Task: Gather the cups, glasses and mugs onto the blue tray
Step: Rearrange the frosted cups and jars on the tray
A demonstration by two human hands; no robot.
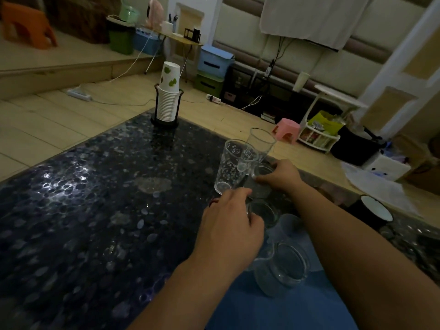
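Note:
My left hand [229,225] grips the base of a clear patterned glass [234,163], which leans to the left above the table. Just behind it, my right hand [279,176] holds a plain tall glass [262,141] by its base; this one is tilted too. The blue tray [285,313] lies at the near edge under my forearms. On it stand a short wide glass [283,267], a second clear glass [264,211] partly hidden by my left hand, and a frosted cup [291,226]. A dark mug with a white inside [376,209] stands on the table to the right of my right arm.
The dark speckled table [95,210] stretches left and away. A stack of paper cups in a black holder [167,98] stands at its far corner. Beyond the table are a pink stool [287,129], a white rack, boxes and cables on the floor.

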